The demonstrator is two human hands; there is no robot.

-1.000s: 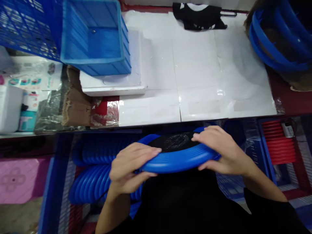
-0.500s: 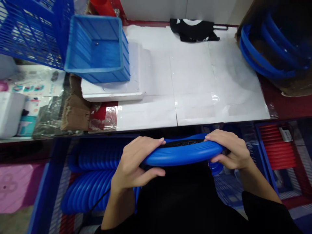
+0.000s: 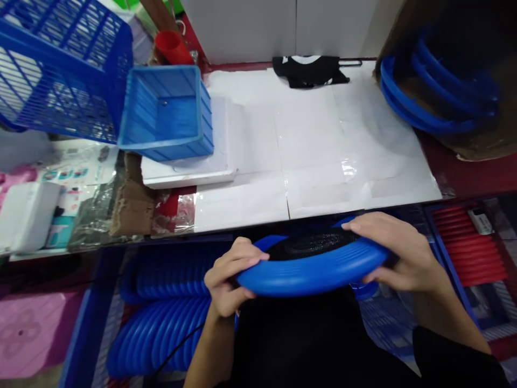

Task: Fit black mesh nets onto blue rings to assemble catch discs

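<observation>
A round blue disc (image 3: 311,276) with a black mesh middle is held in front of my body, below the table's front edge. It is tilted, with its thick blue rim towards me and part of the mesh showing. My left hand (image 3: 231,276) grips the rim at the left end, fingers on top and thumb underneath. At the right end, my right hand (image 3: 399,256) clasps the rim the same way. The disc's underside is hidden.
White sheets cover the table (image 3: 307,140). On it stand a light blue bin (image 3: 165,145) and a dark carton (image 3: 480,143) with blue rings. Below are stacked blue rings (image 3: 161,339), red rings (image 3: 470,248) in a crate, and a pink stool (image 3: 36,334).
The disc has tipped so that more of its black mesh shows. My left fingers have shifted on the rim. The whole view has moved slightly, with the table lower in it.
</observation>
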